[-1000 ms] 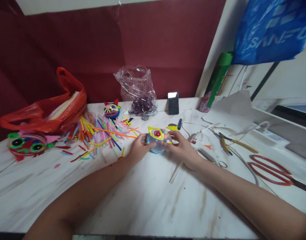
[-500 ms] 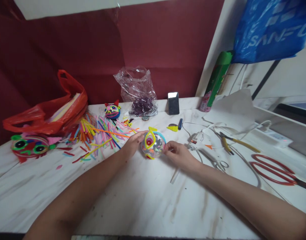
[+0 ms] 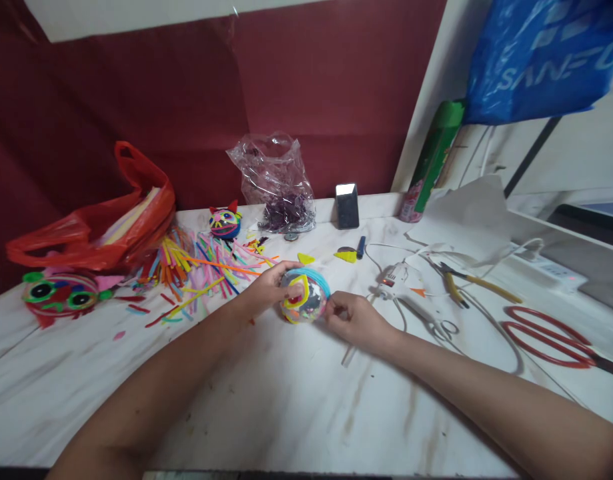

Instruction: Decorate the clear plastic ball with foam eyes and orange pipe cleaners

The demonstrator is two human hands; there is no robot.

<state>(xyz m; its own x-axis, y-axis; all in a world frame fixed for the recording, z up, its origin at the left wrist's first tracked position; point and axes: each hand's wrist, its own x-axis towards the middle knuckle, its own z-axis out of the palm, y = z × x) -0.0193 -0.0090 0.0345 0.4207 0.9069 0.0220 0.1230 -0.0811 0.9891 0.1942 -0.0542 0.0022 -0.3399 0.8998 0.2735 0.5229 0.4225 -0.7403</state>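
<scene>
In the middle of the table a clear ball (image 3: 316, 303) is decorated with a yellow-edged red eye and light-blue fuzzy strips round its top. My left hand (image 3: 273, 288) grips its left side, the thumb lying across the eye. At the ball's right edge, the fingers of my right hand (image 3: 349, 317) are pinched together; whatever they hold is hidden. One yellow triangle (image 3: 306, 258) lies just behind the ball, and a second yellow piece (image 3: 345, 256) is farther right beside a small dark-blue object (image 3: 361, 247).
To the right are a glue gun (image 3: 403, 293), pliers (image 3: 479, 285) and red-handled scissors (image 3: 549, 340) among white cables. Leftward lie a heap of pipe cleaners (image 3: 206, 260), a finished-looking face ball (image 3: 61, 293) and a red bag (image 3: 141, 220). A phone (image 3: 347, 207) leans at the back.
The ball has turned, showing more of the light-blue strips on top. My left thumb has come over the eye. The yellow triangle behind now shows apart from the ball.
</scene>
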